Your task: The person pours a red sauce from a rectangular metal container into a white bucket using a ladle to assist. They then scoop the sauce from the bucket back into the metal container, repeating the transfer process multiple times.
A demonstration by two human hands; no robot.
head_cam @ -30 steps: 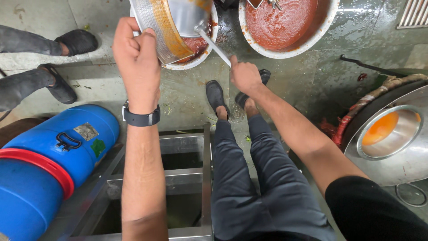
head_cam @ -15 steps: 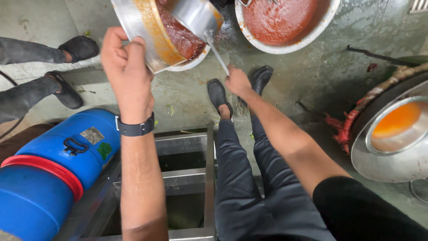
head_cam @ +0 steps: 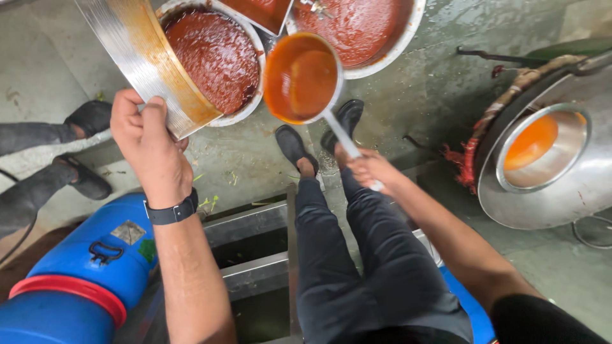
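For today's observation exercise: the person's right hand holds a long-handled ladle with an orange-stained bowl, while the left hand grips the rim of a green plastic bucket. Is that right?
Not quite. In the head view the left hand grips a tilted steel vessel, not a green plastic bucket. The right hand does hold the ladle, its bowl orange-stained.

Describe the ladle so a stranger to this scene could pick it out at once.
Start at the wet grey concrete floor, where round metal basins of thick red sauce stand near the top edge. Held just over them by the right hand is the long-handled steel ladle. Unlike the basins' dark, chunky sauce, its small round bowl is coated in thin, smooth orange liquid.
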